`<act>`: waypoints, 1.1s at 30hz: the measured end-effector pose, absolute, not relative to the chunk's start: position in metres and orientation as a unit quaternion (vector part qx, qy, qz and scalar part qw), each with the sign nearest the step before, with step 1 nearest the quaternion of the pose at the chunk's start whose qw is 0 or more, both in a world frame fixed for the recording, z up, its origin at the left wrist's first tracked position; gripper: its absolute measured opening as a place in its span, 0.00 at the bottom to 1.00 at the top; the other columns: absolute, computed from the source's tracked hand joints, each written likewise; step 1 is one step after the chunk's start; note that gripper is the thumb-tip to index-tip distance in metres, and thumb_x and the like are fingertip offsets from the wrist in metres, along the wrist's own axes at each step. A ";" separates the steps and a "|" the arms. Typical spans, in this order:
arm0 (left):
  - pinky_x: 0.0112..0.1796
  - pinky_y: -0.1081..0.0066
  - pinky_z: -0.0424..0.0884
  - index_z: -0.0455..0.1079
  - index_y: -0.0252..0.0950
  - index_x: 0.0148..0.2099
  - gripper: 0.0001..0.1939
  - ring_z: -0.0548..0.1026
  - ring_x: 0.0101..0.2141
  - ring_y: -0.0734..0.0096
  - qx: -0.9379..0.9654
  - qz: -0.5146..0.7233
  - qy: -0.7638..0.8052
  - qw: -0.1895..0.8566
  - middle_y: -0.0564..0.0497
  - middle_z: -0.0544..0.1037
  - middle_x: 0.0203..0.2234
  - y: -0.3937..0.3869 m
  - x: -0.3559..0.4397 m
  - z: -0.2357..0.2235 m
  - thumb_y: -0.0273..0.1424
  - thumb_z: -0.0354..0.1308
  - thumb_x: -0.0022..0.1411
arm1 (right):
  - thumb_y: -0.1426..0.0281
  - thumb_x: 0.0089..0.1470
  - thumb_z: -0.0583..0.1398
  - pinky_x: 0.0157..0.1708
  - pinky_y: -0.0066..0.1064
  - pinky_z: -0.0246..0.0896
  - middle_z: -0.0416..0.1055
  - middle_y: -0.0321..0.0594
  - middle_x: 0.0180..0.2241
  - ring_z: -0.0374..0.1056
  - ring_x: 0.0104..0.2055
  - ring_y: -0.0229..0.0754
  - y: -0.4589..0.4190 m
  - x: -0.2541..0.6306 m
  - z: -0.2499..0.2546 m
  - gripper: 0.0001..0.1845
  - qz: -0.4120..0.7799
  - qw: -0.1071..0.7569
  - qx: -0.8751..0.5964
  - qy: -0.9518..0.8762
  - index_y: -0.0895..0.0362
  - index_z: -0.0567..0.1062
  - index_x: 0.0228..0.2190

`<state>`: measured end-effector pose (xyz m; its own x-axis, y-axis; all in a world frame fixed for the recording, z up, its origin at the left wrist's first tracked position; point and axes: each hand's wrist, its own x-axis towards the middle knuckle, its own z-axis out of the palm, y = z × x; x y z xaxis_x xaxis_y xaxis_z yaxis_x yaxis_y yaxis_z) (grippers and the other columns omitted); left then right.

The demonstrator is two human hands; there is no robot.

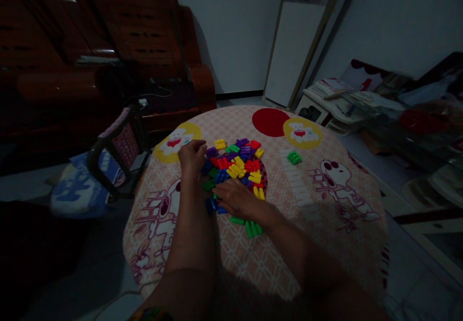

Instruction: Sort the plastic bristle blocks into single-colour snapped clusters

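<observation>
A heap of plastic building blocks (237,166) in yellow, red, blue, green and purple lies in the middle of the round table. At the heap's left edge is my left hand (191,158), its fingers curled into a pinch; whatever they hold, if anything, is hidden. My right hand (233,198) reaches over the near side of the heap, palm down, its fingers bent around a green block (216,196) that shows only at the fingertips. Below my right wrist lie joined green blocks (253,229). A small green block cluster (294,157) sits apart on the right.
A patterned cloth (275,263) covers the round table. A small chair (117,152) stands at its left, with a wooden sofa (144,36) behind. Along the right wall runs a low cabinet (325,106) with papers and other items. A tall white unit (292,46) stands at the back.
</observation>
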<state>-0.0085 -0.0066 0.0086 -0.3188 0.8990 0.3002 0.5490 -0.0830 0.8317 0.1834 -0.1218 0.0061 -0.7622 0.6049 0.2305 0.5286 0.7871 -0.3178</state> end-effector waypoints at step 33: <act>0.41 0.69 0.76 0.81 0.35 0.46 0.18 0.81 0.37 0.62 0.554 0.433 0.689 0.177 0.48 0.85 0.37 -0.012 0.008 0.022 0.34 0.56 0.56 | 0.71 0.56 0.53 0.45 0.41 0.65 0.79 0.51 0.38 0.73 0.40 0.50 -0.063 0.391 0.029 0.15 -0.105 0.448 -0.706 -0.538 0.59 0.79 0.37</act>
